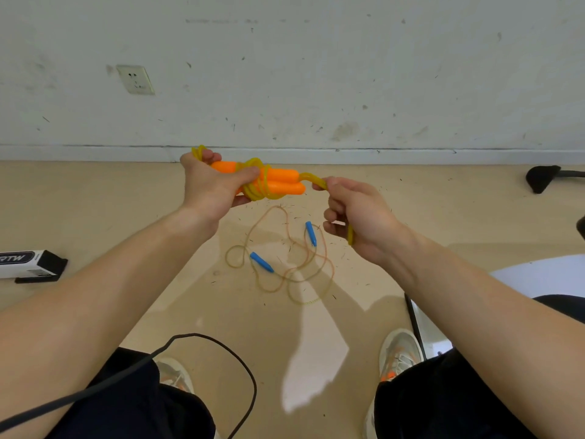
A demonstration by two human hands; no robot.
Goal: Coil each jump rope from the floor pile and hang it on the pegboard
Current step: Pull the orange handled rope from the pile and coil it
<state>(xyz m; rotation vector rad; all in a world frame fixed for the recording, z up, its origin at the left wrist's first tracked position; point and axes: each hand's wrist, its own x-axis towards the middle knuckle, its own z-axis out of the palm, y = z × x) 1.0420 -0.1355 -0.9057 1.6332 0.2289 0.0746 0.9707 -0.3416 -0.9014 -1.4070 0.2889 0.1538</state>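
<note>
An orange-handled jump rope (278, 182) with a yellow cord is held in front of me at chest height. My left hand (212, 185) grips its two handles together, with cord loops wound around them. My right hand (354, 217) is closed on the free yellow cord, pinching it just right of the handles, and a short end pokes out below the fist. On the floor beneath lies a second jump rope (285, 264) with blue handles and a thin clear cord, loosely tangled. No pegboard is in view.
A white wall with a socket (135, 79) stands straight ahead. A black-and-white box (28, 263) lies on the floor at left, a black object (542, 178) at far right. A black cable (202, 369) loops over my knees and my shoes (400, 353).
</note>
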